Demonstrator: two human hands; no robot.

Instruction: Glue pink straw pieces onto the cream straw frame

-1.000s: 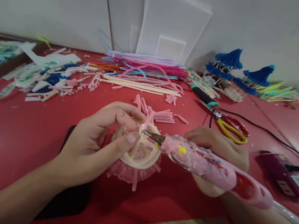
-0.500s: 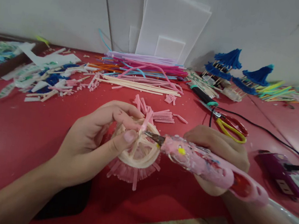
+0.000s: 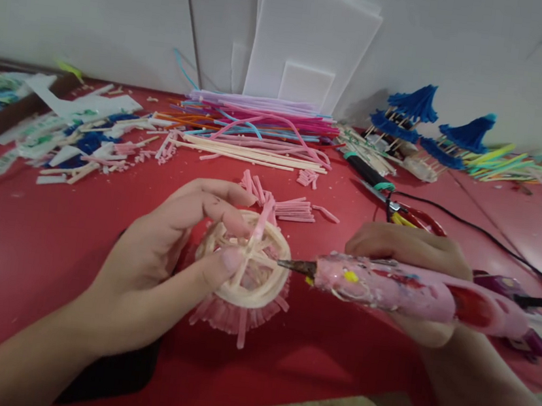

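Observation:
My left hand (image 3: 160,255) pinches a round cream frame (image 3: 273,289) with crossed spokes, the thumb on its front and fingers at its upper left. Pink strips fringe the frame's lower edge, and one pink strip (image 3: 262,222) stands at its top. My right hand (image 3: 413,250) is wrapped round a pink glue gun (image 3: 384,286), which is smeared with dried glue. The gun's dark nozzle points left, its tip by the frame's right rim. Whether the tip touches the rim cannot be made out.
Behind the hands lie cut pink pieces (image 3: 294,209) and a bundle of coloured sticks (image 3: 261,123). Scraps (image 3: 85,147) lie at left. Pliers (image 3: 417,219), a black-handled tool (image 3: 366,172), blue roof-like models (image 3: 414,105) and a purple power strip (image 3: 493,283) are at right.
The glue gun and my right hand have moved right, drawing the nozzle from the frame's centre to its right rim. The gun lies more level. My left hand keeps its hold on the frame.

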